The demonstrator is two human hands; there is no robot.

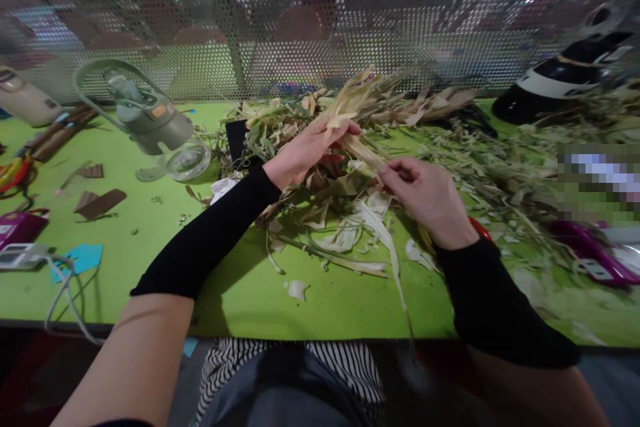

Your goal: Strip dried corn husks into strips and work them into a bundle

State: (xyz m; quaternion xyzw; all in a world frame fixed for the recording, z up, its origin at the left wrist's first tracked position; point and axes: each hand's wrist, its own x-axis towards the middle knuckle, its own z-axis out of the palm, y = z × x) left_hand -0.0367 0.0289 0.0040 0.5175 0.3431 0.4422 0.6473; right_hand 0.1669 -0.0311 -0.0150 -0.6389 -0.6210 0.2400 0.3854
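Two hands share one husk bundle [345, 113], raised above a littered green counter [150, 260].
The person's left hand [307, 147] is closed round the bundle, steadying it, while the right hand [425, 193] pinches a single strip [365, 150] drawn taut between them, a grip that seems meant to keep it apart from the rest. Loose husks [360, 233] lie beneath, and a bigger heap [425, 103] sits against the perforated screen [300, 13].

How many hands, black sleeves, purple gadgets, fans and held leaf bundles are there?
Hands: 2 (left hand, right hand)
Black sleeves: 2
Purple gadgets: 2
Fan: 1
Leaf bundle, gripped by both hands: 1
Total: 8
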